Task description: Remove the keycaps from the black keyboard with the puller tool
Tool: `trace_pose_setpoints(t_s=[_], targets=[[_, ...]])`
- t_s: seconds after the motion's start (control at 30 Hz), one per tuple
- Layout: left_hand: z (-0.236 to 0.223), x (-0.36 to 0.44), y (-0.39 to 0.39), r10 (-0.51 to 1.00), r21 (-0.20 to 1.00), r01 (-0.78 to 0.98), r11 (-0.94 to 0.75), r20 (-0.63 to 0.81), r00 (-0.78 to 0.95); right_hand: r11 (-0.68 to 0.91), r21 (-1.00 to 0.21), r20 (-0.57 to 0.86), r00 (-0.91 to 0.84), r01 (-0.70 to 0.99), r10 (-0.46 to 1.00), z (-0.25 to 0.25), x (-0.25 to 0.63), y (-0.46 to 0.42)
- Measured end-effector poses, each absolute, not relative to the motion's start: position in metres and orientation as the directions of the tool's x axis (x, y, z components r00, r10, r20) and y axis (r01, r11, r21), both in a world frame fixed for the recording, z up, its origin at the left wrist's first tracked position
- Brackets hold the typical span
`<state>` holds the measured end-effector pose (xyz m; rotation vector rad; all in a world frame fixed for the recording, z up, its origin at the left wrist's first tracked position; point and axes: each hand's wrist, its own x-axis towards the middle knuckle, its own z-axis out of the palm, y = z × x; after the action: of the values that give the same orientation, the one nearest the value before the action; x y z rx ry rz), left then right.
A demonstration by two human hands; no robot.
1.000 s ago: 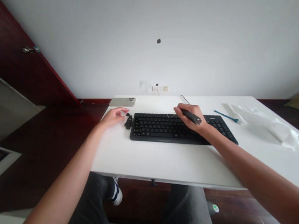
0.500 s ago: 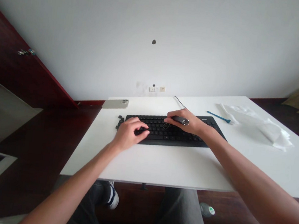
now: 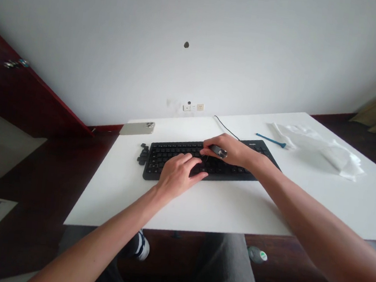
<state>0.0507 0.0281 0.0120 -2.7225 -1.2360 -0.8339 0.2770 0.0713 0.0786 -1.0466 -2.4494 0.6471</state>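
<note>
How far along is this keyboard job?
Done: a few black keycaps sit off the black keyboard, on the white desk. In hand: the right hand holds a dark pen-like tool over the keys; the left hand rests on them. Left: most keys look seated, though the hands hide some.

Black full-size computer keyboard, lying flat on the white tabletop; slender dark cylindrical tool with a silver end, held over the keys; small black pieces clustered just left of the keyboard.
</note>
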Motion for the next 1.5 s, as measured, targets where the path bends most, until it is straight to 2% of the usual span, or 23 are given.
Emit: trace_pose_setpoints(t_s=[0.23,0.33,0.5,0.6,0.73,1.0,1.1,1.33,1.4,1.5], targets=[[0.013,0.051,0.028,0.701,0.204,0.706,-0.678,0.467,0.538,0.530,-0.561,0.058,-0.609,0.636,0.791,0.083,0.278,0.068],[0.014,0.052,0.028,0.712,0.220,0.709,-0.670,0.462,0.529,0.474,-0.522,0.009,-0.552,0.709,0.834,0.080,0.279,0.069],[0.015,0.052,0.028,0.720,0.239,0.707,-0.666,0.454,0.525,0.513,-0.466,0.004,-0.578,0.720,0.816,0.081,0.276,0.064],[0.015,0.052,0.029,0.709,0.239,0.694,-0.679,0.458,0.536,0.409,-0.432,-0.045,-0.472,0.804,0.880,0.082,0.271,0.062],[0.015,0.052,0.029,0.707,0.250,0.684,-0.685,0.454,0.542,0.244,-0.529,-0.118,-0.355,0.813,0.927,0.079,0.268,0.065],[0.016,0.052,0.029,0.716,0.246,0.693,-0.678,0.433,0.547,0.189,-0.722,-0.236,-0.494,0.665,0.837,0.077,0.277,0.076],[0.015,0.052,0.029,0.714,0.240,0.692,-0.680,0.431,0.552,0.226,-0.683,-0.203,-0.478,0.694,0.854,0.078,0.279,0.076],[0.018,0.053,0.029,0.691,0.204,0.680,-0.704,0.418,0.590,0.235,-0.549,-0.064,-0.321,0.802,0.945,0.081,0.289,0.080],[0.020,0.054,0.029,0.682,0.187,0.674,-0.714,0.402,0.611,0.237,-0.550,-0.039,-0.308,0.801,0.950,0.081,0.293,0.082],[0.024,0.055,0.029,0.689,0.190,0.679,-0.710,0.389,0.611,0.235,-0.615,-0.015,-0.309,0.753,0.951,0.080,0.298,0.087]])
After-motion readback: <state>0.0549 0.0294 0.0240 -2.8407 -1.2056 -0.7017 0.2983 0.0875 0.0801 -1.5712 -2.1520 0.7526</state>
